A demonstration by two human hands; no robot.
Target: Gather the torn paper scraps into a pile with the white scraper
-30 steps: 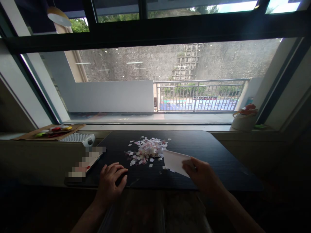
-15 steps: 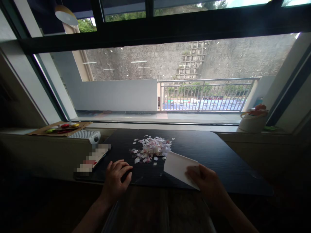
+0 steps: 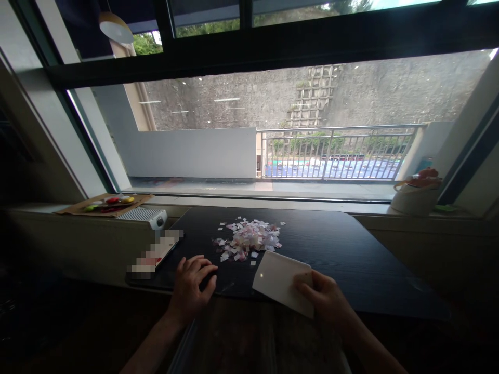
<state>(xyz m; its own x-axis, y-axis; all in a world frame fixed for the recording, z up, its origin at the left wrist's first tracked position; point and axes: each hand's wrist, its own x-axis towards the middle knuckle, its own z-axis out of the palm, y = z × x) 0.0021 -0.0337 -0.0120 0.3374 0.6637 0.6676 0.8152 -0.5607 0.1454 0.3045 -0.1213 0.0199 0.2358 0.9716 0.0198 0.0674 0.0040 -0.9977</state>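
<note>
A heap of small white and pinkish paper scraps [image 3: 255, 236] lies on the dark wood-grain table [image 3: 351, 254]. My right hand [image 3: 325, 293] grips a flat, glossy white scraper [image 3: 277, 280] with rounded corners, thumb on top. It is held at a slant over the table's near edge, just this side of the heap. Left of the scraper, my left hand [image 3: 193, 283] rests by the near edge with fingers apart and nothing in it. A few loose scraps lie between the heap and the scraper.
A blurred-out flat object [image 3: 158, 254] lies on the table's left end. Beyond it sit a white slatted box with a knob [image 3: 146, 217] and a brown board [image 3: 74, 208] bearing colourful items. A white bucket [image 3: 415, 200] stands on the sill at right, below a large window.
The scraper has come down and nearer to me, away from the heap, and its face now tilts up more. My left hand has stayed in place. The view has shifted slightly.
</note>
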